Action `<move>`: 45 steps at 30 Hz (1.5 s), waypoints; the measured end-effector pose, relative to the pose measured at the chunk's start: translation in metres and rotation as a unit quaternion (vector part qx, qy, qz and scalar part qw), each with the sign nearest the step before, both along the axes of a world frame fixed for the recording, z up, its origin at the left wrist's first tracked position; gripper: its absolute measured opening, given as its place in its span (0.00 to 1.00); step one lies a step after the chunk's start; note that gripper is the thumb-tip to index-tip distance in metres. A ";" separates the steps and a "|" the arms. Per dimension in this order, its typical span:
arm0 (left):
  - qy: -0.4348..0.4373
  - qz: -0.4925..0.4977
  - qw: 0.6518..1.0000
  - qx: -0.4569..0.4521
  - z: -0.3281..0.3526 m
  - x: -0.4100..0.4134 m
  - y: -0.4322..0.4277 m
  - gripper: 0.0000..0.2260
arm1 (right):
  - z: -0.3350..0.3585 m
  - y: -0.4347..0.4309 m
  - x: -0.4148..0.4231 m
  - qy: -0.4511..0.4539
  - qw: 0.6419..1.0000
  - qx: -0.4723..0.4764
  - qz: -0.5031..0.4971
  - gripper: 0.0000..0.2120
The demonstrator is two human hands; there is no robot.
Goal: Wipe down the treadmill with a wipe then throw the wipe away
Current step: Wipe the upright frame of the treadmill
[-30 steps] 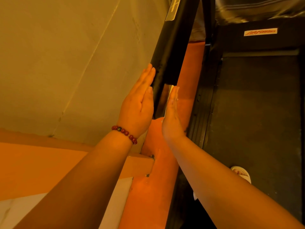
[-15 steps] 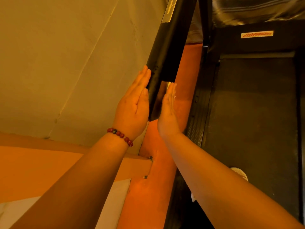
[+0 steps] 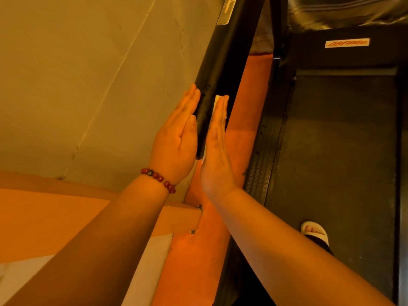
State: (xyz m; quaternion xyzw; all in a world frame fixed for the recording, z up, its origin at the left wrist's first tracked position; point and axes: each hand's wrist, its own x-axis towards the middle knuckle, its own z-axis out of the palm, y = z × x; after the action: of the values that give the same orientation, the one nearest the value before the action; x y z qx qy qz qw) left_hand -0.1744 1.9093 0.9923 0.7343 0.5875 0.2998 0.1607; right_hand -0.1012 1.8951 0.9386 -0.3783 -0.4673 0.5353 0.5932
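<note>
View from my head, looking down along my two forearms. At far left is a plain beige plaster wall (image 3: 77, 85).

Next comes my left hand (image 3: 176, 138), with a bracelet of round dark-red beads (image 3: 157, 176) at the wrist. The hand is flat with straight fingers and holds nothing. Its palm lies against the left face of the treadmill's slanted black handrail bar (image 3: 220, 67).

On the bar's right face a thin pale wipe (image 3: 214, 108) is pressed between the bar and my right hand (image 3: 217, 151), which is also flat with straight fingers and does not grip. Only a narrow edge of the wipe shows.

Further right, past a strip of orange floor (image 3: 254, 102), is the treadmill's dark running belt (image 3: 342, 151). It has a white label with red lettering (image 3: 347, 43) at its head, and my foot in a white sandal (image 3: 314, 231) stands on it.

The risk, as I judge it, is that only palm pressure holds the wipe. If I ease off or slide past the bar's lower end by my wrists, it could drop to the floor. The left face has a bare palm on it and may stay uncleaned.
</note>
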 end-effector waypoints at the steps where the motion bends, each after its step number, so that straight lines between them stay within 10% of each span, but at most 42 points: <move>1: 0.002 -0.001 1.000 0.000 0.000 0.000 0.000 0.20 | -0.007 0.001 0.001 -0.017 1.000 0.009 0.001 0.29; 7: 0.001 0.006 1.000 0.004 -0.001 0.001 0.001 0.20 | -0.031 0.029 0.011 -0.042 0.986 -0.158 0.013 0.25; 13: 0.026 -0.011 1.000 -0.009 0.003 0.000 0.001 0.20 | -0.003 0.020 0.006 0.008 1.000 -0.015 0.004 0.34; 19: 0.081 -0.018 0.996 -0.034 0.016 -0.002 0.003 0.22 | -0.025 0.032 0.013 -0.028 0.987 -0.155 0.018 0.25; 27: 0.070 -0.018 0.994 -0.084 0.028 0.016 0.027 0.22 | 0.000 0.026 0.014 0.015 0.999 -0.032 0.023 0.29; 32: 0.031 -0.027 0.997 -0.069 0.024 0.013 0.025 0.22 | -0.019 0.043 0.023 -0.039 0.984 -0.169 0.036 0.23; 38: 0.027 -0.015 0.996 -0.085 0.026 0.016 0.025 0.21 | 0.012 0.036 0.017 0.014 0.997 -0.069 0.027 0.23; 45: 0.023 -0.009 0.996 -0.082 0.026 0.015 0.025 0.21 | -0.013 0.050 0.023 -0.030 0.985 -0.166 0.037 0.19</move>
State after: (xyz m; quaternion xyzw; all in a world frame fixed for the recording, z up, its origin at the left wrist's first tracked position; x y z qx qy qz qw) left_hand -0.1591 1.9345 1.0182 0.7302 0.6075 0.2320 0.2096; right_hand -0.0785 1.9446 0.9251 -0.4699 -0.4034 0.6154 0.4876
